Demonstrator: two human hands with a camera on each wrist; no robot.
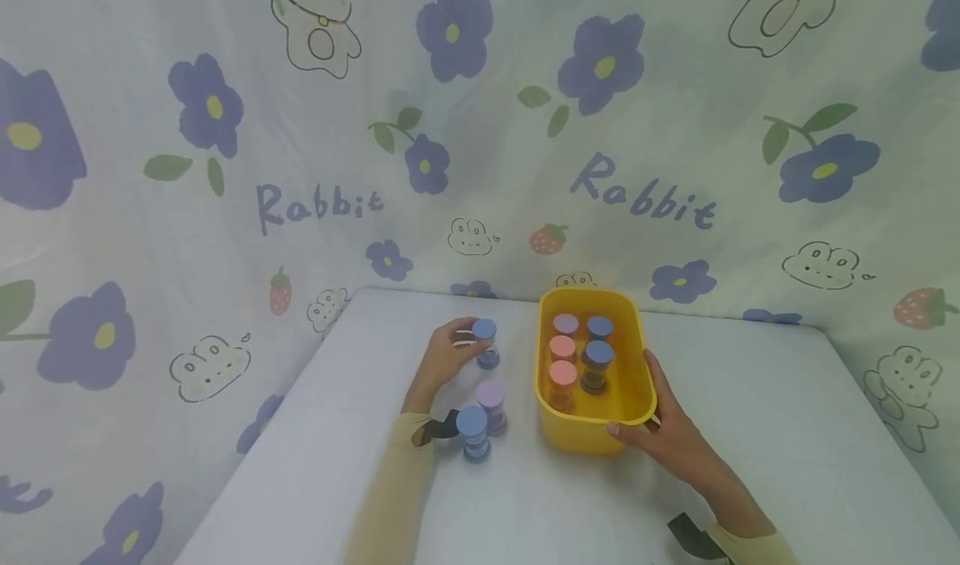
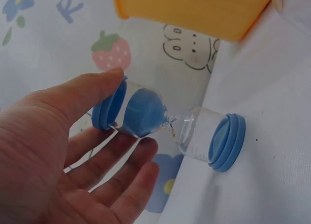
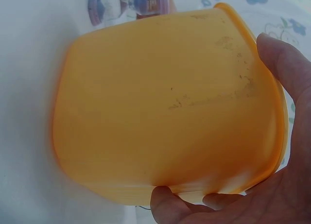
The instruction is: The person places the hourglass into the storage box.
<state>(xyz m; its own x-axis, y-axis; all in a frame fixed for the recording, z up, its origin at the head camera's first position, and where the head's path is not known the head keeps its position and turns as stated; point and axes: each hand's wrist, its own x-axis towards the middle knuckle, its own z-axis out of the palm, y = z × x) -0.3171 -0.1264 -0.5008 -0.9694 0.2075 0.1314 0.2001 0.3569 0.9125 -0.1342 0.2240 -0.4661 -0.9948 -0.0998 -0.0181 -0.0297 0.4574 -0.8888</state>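
Note:
My left hand pinches the top cap of a blue-capped hourglass, which stands upright on the table. In the left wrist view the thumb and fingers of the left hand are around one blue cap of the hourglass, with blue sand in the bulb beside it. My right hand grips the right rim of a yellow bin; the right wrist view shows the hand on the rim and wall of the bin. Inside the bin stand several hourglasses with pink, purple and blue caps.
A purple-capped hourglass and another blue-capped one stand close together on the white table, near my left wrist and left of the bin. A patterned curtain hangs behind the table's back edge.

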